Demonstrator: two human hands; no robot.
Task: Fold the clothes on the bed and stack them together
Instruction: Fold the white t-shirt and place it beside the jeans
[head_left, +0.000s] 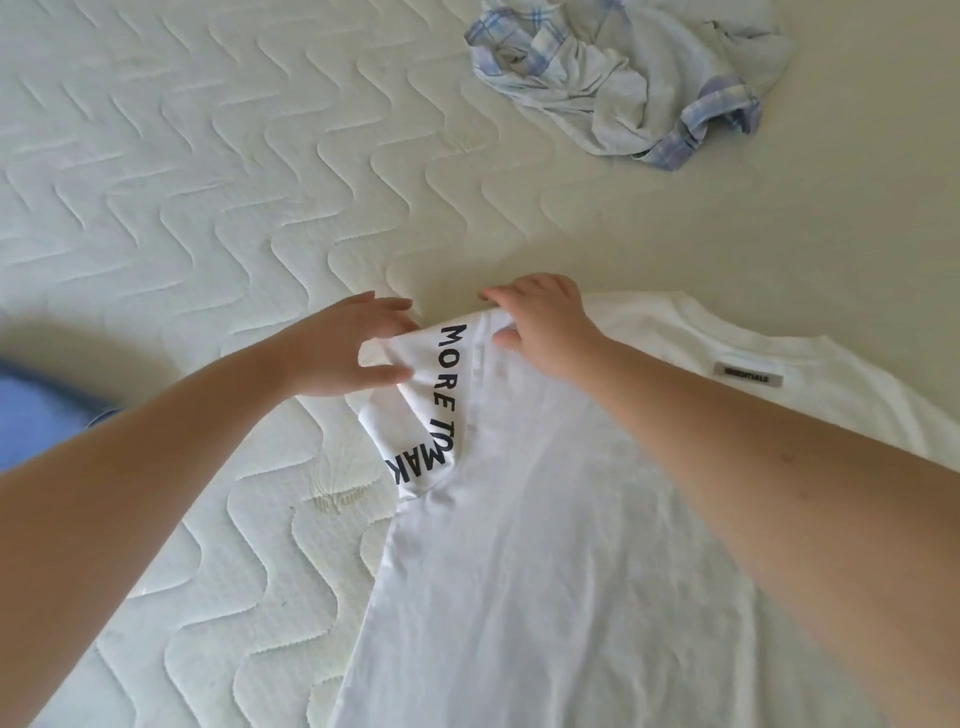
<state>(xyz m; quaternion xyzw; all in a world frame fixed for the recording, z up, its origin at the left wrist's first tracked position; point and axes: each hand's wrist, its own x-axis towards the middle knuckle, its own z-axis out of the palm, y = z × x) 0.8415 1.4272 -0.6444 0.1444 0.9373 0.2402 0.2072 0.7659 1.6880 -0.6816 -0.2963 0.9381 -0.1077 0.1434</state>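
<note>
Mattress (218, 171) fills pretty much the whole view, off-white with a wavy zigzag quilting, no sheet on it. A white t-shirt (545, 545) is spread flat on the near right part, running from the near edge up toward the middle, with its neckline at the far right and a small grey label (747, 375) sewn just below the collar. The shirt's left sleeve (431, 410) is turned over so black printed letters show, something like "MORE TO MAK", the rest is tucked out of sight. The person's left hand (353, 348) has that sleeve pinched, thumb under the edge and fingers over the top, closed on the fabric. The right hand (545, 327) sits just beside it at the shoulder seam, thumb and fingers also clamped on a fold of the shirt, fingertips curled over the far edge. The two hands are close but not touching. Both forearms are bare and come in from the near corners. Way off at the far right there's a crumpled plaid shirt (634, 78), pale blue and white, lying in a heap, well apart from the white one. A bit of blue fabric (36, 415) pokes in at the left edge, blurry, can't tell what it is.
</note>
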